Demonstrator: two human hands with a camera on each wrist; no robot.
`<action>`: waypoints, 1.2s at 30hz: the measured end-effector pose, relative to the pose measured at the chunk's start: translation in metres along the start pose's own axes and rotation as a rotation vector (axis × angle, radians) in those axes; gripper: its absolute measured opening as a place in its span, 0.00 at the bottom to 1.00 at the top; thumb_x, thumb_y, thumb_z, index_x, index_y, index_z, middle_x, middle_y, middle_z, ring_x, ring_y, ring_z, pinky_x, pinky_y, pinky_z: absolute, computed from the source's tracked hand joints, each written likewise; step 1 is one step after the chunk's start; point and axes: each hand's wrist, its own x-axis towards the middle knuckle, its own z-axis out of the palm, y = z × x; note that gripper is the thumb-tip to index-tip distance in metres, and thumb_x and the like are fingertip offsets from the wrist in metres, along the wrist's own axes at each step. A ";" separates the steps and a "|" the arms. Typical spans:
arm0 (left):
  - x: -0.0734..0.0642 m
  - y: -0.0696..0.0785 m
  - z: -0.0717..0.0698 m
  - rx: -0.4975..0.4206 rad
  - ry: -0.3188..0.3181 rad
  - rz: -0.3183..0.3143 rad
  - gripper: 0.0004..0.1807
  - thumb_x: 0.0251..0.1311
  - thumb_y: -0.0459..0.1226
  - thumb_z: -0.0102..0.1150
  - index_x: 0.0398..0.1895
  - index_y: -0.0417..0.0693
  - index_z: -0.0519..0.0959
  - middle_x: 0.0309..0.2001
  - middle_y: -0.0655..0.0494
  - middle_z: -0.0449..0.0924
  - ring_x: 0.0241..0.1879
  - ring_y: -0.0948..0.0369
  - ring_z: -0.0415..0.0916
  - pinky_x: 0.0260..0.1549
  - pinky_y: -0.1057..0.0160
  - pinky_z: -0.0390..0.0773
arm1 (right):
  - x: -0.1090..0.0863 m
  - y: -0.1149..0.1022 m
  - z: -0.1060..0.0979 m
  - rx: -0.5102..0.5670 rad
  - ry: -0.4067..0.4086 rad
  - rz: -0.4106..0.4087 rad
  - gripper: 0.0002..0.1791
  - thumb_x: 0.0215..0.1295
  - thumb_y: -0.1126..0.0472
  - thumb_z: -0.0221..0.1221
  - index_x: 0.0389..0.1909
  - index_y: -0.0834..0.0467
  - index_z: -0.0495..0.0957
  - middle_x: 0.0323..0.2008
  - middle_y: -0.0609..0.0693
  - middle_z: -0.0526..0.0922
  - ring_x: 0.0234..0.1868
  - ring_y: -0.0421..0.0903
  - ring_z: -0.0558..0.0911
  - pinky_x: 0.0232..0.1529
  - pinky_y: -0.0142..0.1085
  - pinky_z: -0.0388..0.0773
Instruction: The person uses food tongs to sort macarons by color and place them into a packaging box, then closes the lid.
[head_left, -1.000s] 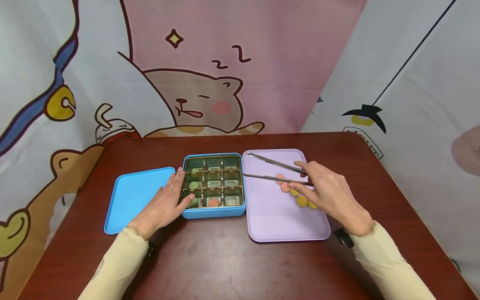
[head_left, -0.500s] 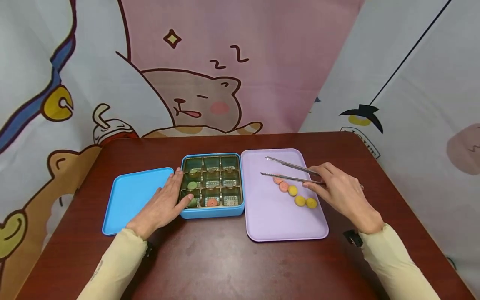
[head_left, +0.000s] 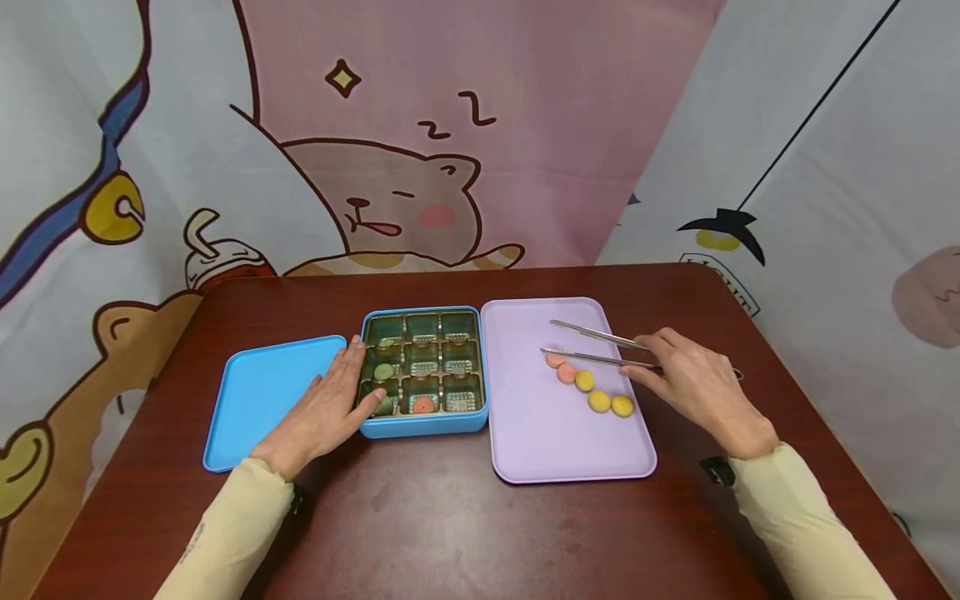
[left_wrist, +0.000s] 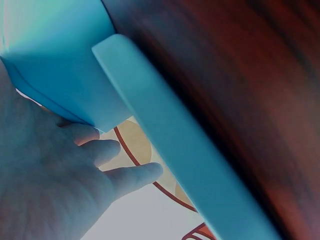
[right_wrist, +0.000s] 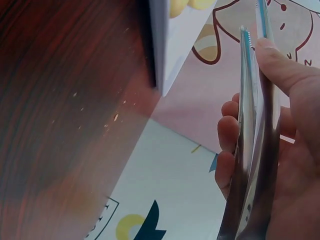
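My left hand lies along the left side of a blue box, fingers extended and thumb over the near left corner. The box has a gold divided insert; green round cookie-like pieces sit in its left column and a pink one in the front middle compartment. My right hand holds metal tongs between thumb and fingers. Their toothed tips stand apart over a lilac tray, with nothing between them. Under the lower arm lie two pink pieces, beside several yellow ones.
A blue lid lies on the brown table, left of the box. The tray stands right up against the box's right side. Behind the table's far edge hangs a printed cloth.
My right hand has drawn the tongs to the right, from close to the box's edge back over the pink pieces. The left hand stays at the box.
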 end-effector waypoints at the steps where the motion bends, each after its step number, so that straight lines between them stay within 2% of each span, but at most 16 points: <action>1: 0.000 0.000 0.000 -0.001 0.000 0.000 0.49 0.78 0.62 0.41 0.84 0.38 0.40 0.84 0.41 0.35 0.82 0.41 0.36 0.70 0.28 0.51 | 0.000 0.002 0.000 0.000 -0.007 0.002 0.30 0.58 0.46 0.76 0.54 0.62 0.84 0.38 0.55 0.82 0.25 0.44 0.74 0.18 0.37 0.72; 17: 0.001 -0.001 0.001 -0.013 -0.001 -0.006 0.49 0.78 0.62 0.41 0.84 0.39 0.39 0.84 0.42 0.34 0.82 0.42 0.35 0.70 0.28 0.50 | -0.004 0.018 0.002 -0.005 -0.104 0.049 0.32 0.59 0.43 0.74 0.54 0.63 0.83 0.37 0.54 0.81 0.27 0.44 0.74 0.19 0.39 0.73; 29: 0.001 -0.001 0.000 -0.016 -0.011 -0.014 0.49 0.78 0.62 0.42 0.84 0.39 0.40 0.84 0.43 0.33 0.82 0.42 0.35 0.71 0.29 0.49 | 0.003 0.017 0.004 -0.032 -0.166 0.060 0.32 0.60 0.45 0.74 0.54 0.65 0.83 0.41 0.58 0.82 0.30 0.47 0.78 0.24 0.45 0.80; 36: 0.001 -0.001 0.000 -0.009 -0.014 -0.021 0.49 0.77 0.62 0.42 0.84 0.39 0.40 0.84 0.43 0.33 0.82 0.42 0.35 0.71 0.29 0.49 | 0.008 0.017 0.006 -0.049 -0.165 0.045 0.31 0.59 0.47 0.75 0.53 0.65 0.83 0.41 0.58 0.82 0.31 0.48 0.79 0.25 0.47 0.82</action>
